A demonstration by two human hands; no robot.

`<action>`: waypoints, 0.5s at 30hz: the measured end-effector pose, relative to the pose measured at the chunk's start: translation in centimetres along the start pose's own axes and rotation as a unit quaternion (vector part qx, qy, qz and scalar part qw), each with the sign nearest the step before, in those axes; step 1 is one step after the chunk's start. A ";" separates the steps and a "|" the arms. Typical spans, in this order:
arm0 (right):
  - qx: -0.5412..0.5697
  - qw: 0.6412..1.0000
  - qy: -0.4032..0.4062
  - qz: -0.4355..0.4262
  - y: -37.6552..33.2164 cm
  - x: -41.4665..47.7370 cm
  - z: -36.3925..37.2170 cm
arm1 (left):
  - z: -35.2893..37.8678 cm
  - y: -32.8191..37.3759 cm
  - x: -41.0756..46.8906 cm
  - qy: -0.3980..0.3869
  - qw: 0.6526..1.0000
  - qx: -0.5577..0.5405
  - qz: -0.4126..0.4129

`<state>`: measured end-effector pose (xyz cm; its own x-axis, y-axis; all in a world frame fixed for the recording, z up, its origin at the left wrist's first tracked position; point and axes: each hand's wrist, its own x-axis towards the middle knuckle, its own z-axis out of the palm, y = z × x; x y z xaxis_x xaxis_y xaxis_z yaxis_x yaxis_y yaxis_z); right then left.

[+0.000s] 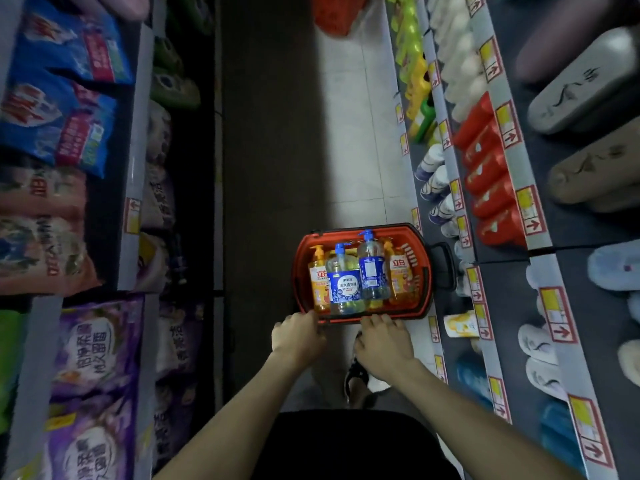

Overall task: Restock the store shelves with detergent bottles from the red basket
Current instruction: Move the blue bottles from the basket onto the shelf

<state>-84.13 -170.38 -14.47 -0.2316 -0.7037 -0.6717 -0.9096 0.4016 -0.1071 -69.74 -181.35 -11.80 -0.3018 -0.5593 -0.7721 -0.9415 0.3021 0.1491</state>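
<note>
at left, blue washing-powder bags lying flat, peach-coloured bags just below, purple bags nearest. green packs further in, deep in shadow. down the middle, pale floor tiles, half in the dark. at right, grey slippers beside tan slippers, then pale blue fluffy slippers and white slippers. red packs in a row one level down. yellow-and-white price tags with red arrows along the front edges.
</note>
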 end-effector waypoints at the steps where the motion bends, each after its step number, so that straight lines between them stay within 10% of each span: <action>1: 0.003 1.000 -0.007 0.008 -0.2 1.0 -0.2 | -0.5 -0.5 1.2 -0.005 1.000 0.004 0.002; 15: 0.053 0.990 -0.048 0.123 -2.5 12.1 -0.1 | -3.7 -3.5 16.9 -0.097 0.992 0.072 0.037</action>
<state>-84.66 -180.01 -22.26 -0.4022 -0.5203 -0.7534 -0.7873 0.6165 -0.0055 -72.09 -194.75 -23.04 -0.3214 -0.3760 -0.8691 -0.8822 0.4523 0.1306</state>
